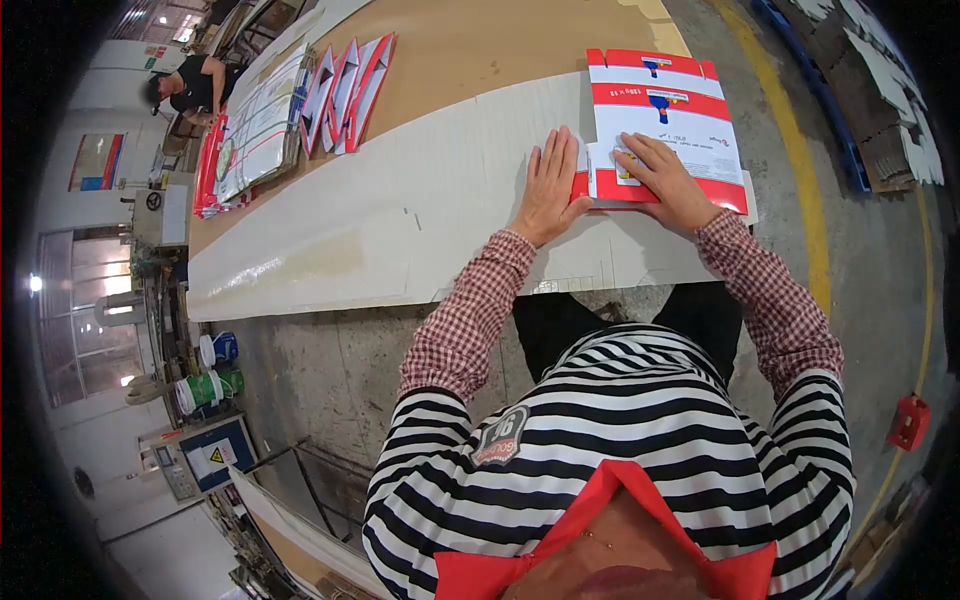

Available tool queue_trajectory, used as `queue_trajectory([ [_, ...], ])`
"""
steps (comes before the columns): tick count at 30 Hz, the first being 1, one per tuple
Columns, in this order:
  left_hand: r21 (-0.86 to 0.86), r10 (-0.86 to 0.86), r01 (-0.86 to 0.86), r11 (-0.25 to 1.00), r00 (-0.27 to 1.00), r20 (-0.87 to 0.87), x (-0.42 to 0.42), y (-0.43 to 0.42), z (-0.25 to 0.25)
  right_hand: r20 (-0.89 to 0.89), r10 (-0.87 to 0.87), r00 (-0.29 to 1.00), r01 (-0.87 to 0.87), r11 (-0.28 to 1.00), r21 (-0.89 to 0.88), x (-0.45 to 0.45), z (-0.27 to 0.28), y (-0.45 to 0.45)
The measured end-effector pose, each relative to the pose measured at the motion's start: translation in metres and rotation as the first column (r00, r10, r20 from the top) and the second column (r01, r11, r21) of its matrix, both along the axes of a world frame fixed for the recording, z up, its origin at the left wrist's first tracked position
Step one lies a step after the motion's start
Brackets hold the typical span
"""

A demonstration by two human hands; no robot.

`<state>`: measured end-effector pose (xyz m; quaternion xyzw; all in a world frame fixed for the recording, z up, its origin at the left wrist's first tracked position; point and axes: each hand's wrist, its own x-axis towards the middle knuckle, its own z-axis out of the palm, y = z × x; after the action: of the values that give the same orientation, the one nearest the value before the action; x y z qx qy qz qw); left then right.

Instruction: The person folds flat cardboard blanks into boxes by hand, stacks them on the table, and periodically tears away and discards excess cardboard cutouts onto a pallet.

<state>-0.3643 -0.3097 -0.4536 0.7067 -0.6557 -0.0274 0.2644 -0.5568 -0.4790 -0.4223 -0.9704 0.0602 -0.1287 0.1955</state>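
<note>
Carton (690, 135), flat and printed red and white, lies by the right edge of the worktop (400, 270), close to the near right corner, and both hands are down on this side of it! That spot puts it squarely within arm's reach, probably the reason it sits there.

Look at the left hand (548, 188): palm down, fingers straight and nearly together, thumb out to the side against the carton's left side, by its near left corner. Nothing is pinched; the hand seems to serve as a stop, keeping that side from sliding or springing up.

And across to the right hand (668, 185), lying on the white panel near the carton's near edge, fingers slightly bent and spread, gripping nothing. The spread looks meant to share the pressure and hold the layers flat.

Over towards the far left corner, three folded pieces (348, 95) stand in a row, kept well apart from the hands, presumably so the near right area has room. Just beside them, along the left edge, sits a tied bundle (262, 130), bands across it, likely to keep the stack together. Beyond that edge, another person (195, 85) reaches towards it; whether those fingers touch, I can't tell.
</note>
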Motion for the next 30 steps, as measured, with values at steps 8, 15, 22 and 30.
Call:
queue_trajectory([
  [8, 0.121, -0.005, -0.026, 0.992, 0.969, 0.246, 0.000, -0.005, -0.006, -0.048, 0.025, 0.999, -0.023, 0.998, 0.051, 0.001, -0.006, 0.000],
  [15, 0.221, 0.003, -0.081, 0.972, 0.944, 0.329, -0.008, -0.008, -0.004, -0.053, 0.041, 0.998, -0.044, 0.997, -0.056, -0.002, -0.023, 0.000],
  [22, 0.193, 0.052, -0.108, 0.975, 0.960, 0.275, -0.015, -0.008, -0.006, -0.086, 0.043, 0.995, -0.053, 0.993, -0.107, 0.001, -0.021, 0.007],
  [30, 0.156, 0.126, -0.158, 0.975, 0.972, 0.199, -0.013, -0.009, -0.009, -0.089, 0.145, 0.985, -0.145, 0.989, 0.007, 0.002, -0.014, -0.007],
])
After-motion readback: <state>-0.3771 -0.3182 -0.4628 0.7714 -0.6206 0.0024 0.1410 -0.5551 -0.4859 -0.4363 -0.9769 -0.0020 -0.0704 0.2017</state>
